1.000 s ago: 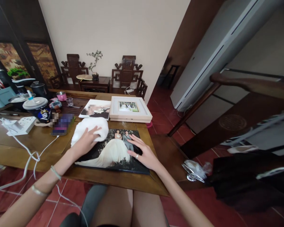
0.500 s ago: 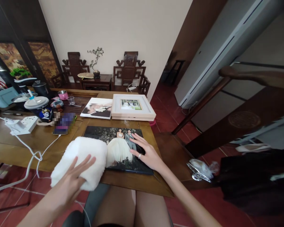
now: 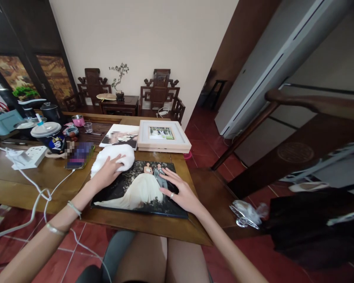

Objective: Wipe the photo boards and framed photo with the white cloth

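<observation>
A wedding photo panel point(image 3: 140, 190) lies face up on the wooden table point(image 3: 194, 232) in front of me, showing a couple against dark foliage. My left hand point(image 3: 105, 173) presses a fluffy white towel point(image 3: 113, 154) onto the panel's far left corner, its fingers bent over the cloth. The towel covers that corner and reaches past the edge. On the right part of the panel rests my right hand point(image 3: 181, 193), fingers spread and flat, with a ring on one finger. Nothing is in it.
Beyond the panel lie a framed photo point(image 3: 179, 135) and another print point(image 3: 126, 131). To the left are a phone point(image 3: 79, 155), a lidded cup point(image 3: 51, 137), a power strip point(image 3: 29, 157) and white cables point(image 3: 32, 216). A wooden chair point(image 3: 283, 149) stands at right.
My left hand has moved the towel forward from the panel's near left side to its far left corner, uncovering the dress's train. My right hand stays on the panel.
</observation>
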Tool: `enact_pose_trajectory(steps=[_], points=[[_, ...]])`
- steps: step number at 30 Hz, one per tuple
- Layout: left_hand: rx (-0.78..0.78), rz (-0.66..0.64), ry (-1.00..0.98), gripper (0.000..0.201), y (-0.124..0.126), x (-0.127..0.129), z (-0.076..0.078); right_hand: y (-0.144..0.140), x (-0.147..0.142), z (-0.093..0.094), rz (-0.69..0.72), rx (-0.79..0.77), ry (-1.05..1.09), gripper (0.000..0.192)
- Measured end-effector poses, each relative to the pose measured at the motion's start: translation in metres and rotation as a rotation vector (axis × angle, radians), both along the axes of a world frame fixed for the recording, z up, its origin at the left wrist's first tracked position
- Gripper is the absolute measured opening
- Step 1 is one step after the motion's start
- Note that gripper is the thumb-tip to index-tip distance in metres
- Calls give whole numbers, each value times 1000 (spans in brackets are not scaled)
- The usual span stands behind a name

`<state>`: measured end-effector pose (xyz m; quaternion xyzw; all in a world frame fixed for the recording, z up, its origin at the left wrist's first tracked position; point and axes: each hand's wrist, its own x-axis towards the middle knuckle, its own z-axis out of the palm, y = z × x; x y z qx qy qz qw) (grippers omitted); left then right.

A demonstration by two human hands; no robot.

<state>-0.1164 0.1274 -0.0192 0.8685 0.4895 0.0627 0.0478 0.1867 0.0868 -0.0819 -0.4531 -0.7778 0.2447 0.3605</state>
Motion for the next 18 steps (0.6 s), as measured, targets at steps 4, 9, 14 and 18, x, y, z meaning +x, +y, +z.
enact_pose_trajectory(steps=[4,9,14,18], points=[[45,-7,-2,28,-13,-2,-8,0,-1,-1,-7,5,4,48],[94,-49,-52,28,-80,-3,-16,0,-2,-1,-9,8,2,48],[109,-166,-144,27,-148,10,-22,-1,-1,-2,-7,16,-3,49],[59,-214,-148,28,-148,25,-21,0,0,-3,-4,26,-9,49]])
